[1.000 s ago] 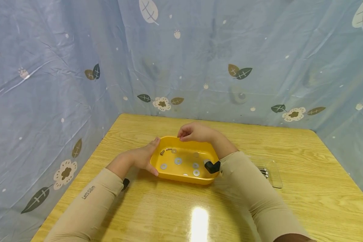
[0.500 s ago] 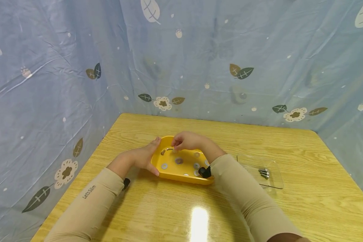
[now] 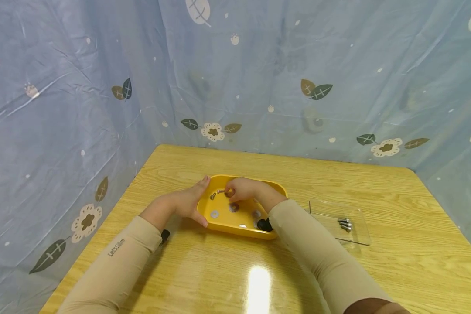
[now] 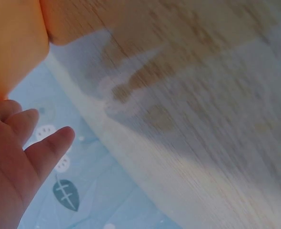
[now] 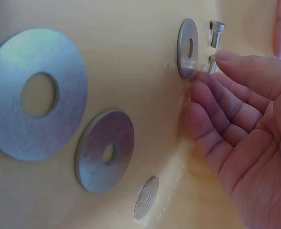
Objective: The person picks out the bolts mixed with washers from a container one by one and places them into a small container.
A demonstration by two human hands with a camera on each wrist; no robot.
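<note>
A yellow tray holds several flat washers and two small socket-head bolts. My left hand spans its left end, thumb at the near corner and fingers along the side; in the left wrist view the fingers are extended beside the yellow wall. Reaching down inside the tray, my right hand has its bent fingertips beside the second bolt. The right wrist view shows the thumb tip overlapping a bolt, with a gap between thumb and index finger close to a washer.
To the right of the tray lies a clear plastic tray with several bolts in it. A small black object sits at the left wrist. A patterned blue curtain hangs behind the wooden table.
My right hand has come down from above the far rim into the yellow tray, towards the bolts. My left hand stays at the tray's left end.
</note>
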